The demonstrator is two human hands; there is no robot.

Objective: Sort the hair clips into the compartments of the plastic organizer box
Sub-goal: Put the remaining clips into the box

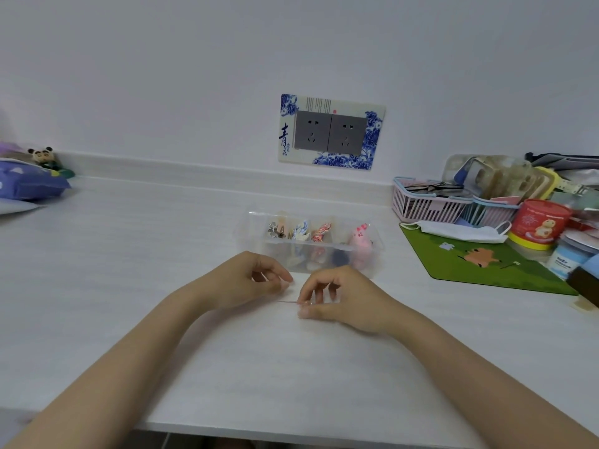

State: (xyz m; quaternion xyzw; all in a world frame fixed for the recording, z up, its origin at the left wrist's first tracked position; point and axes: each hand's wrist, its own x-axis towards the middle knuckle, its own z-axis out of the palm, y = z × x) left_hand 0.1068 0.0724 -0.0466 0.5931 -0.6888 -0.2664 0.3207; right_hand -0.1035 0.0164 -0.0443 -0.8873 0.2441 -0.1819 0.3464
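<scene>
While the right hand (337, 299) is pinching one end of a thin hair clip (288, 302) at six o'clock of the partly filled organizer box (378, 246), the left hand (256, 277) is curling beside it, its grip impossible to tell, and a lift into a free compartment is looking due.

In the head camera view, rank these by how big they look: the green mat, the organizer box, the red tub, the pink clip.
1. green mat
2. organizer box
3. red tub
4. pink clip
All lie at a similar distance, so the order looks reliable.
</scene>
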